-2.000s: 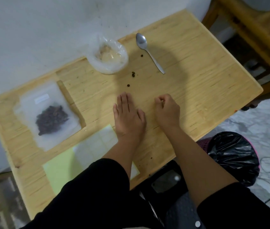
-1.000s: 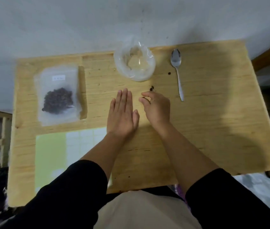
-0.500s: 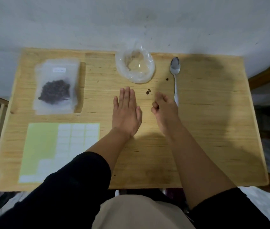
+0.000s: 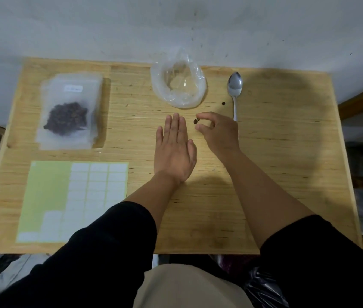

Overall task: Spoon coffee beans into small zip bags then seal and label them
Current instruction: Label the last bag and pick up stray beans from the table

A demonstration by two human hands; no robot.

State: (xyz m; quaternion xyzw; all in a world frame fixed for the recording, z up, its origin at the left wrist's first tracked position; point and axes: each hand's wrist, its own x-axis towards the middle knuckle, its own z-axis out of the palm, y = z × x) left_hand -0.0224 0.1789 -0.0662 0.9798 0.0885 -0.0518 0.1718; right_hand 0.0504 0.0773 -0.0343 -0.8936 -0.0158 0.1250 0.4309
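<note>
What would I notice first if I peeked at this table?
Two bare hands meet mid-table: the left hand lies flat, while the right hand reaches for two stray dark coffee beans. Far left lies a frosted zip bag of coffee beans, with a green sheet of white labels below.

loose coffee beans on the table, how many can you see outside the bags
3: two loose beans close together at the right hand fingertips, one beside the spoon handle. The hands may hide more.
</note>
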